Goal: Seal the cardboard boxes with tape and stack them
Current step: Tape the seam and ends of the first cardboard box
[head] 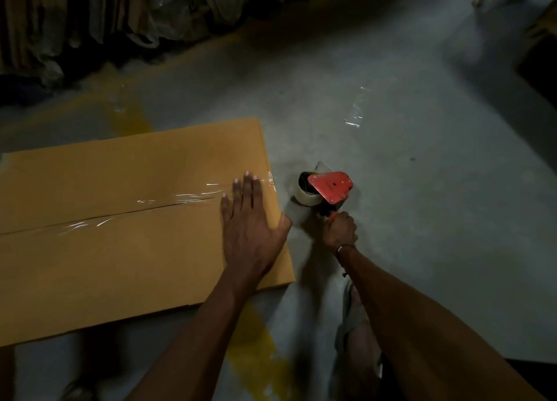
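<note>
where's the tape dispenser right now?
In the head view, the red tape dispenser is right of centre, just off the cardboard box's right edge above the floor, gripped by the right hand. The left hand lies flat on the box.

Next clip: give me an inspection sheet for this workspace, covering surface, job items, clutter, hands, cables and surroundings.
Surface: grey concrete floor with worn yellow paint marks.
Job's things: one cardboard box, flaps closed, clear tape along the centre seam and over its right edge; red tape dispenser beside that edge, low by the floor.
Clutter: scrap of clear tape on the floor beyond the dispenser.
Hands: left hand flat on the box, fingers on the tape end; right hand gripping the dispenser handle.
Cables: nothing seen.
Surroundings: dim; flattened cardboard and plastic bags along the back.
</note>
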